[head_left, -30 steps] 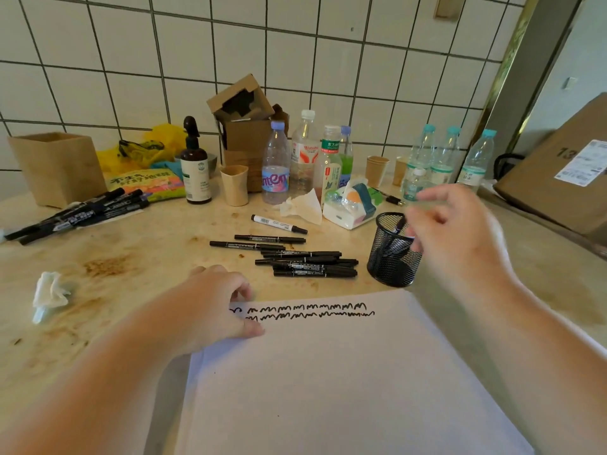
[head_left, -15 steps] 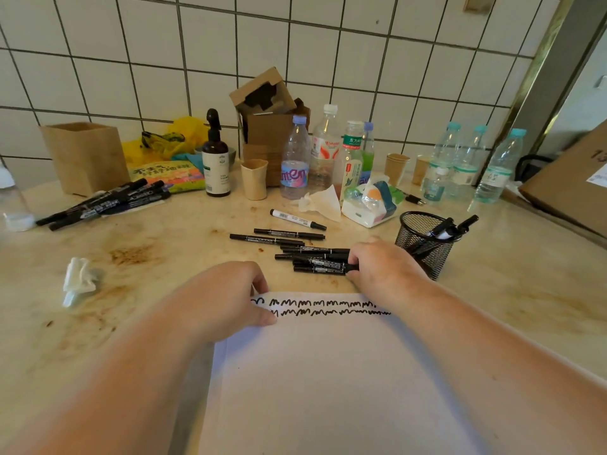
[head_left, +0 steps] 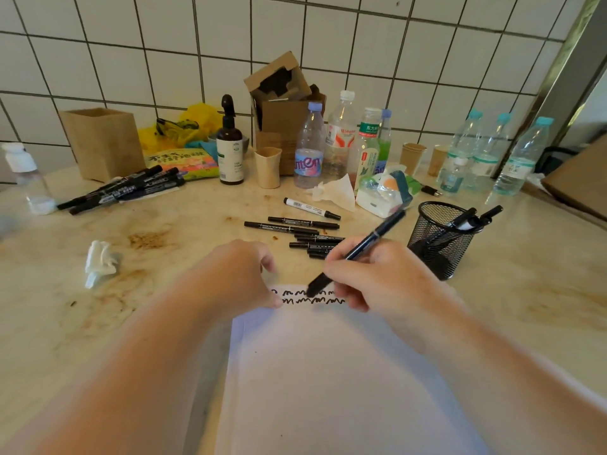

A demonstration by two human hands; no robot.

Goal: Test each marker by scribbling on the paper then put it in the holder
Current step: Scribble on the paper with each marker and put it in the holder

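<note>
marker over paper, scribble step in hand

a black marker is gripped in the right hand, lower end down at the top edge of the paper, over the two rows of scribbles. whether the cap is still on cannot be told. the left hand rests on the paper's top left corner, fingers curled, nothing seen held. untested markers lie just beyond the paper on the worktop; the mesh holder stands to the right with a few markers inside.

to do it well: the sheet should be kept pinned, the tip pressed lightly, a short scribble laid in clear space below the rows, then the marker dropped upright into the holder.
</note>
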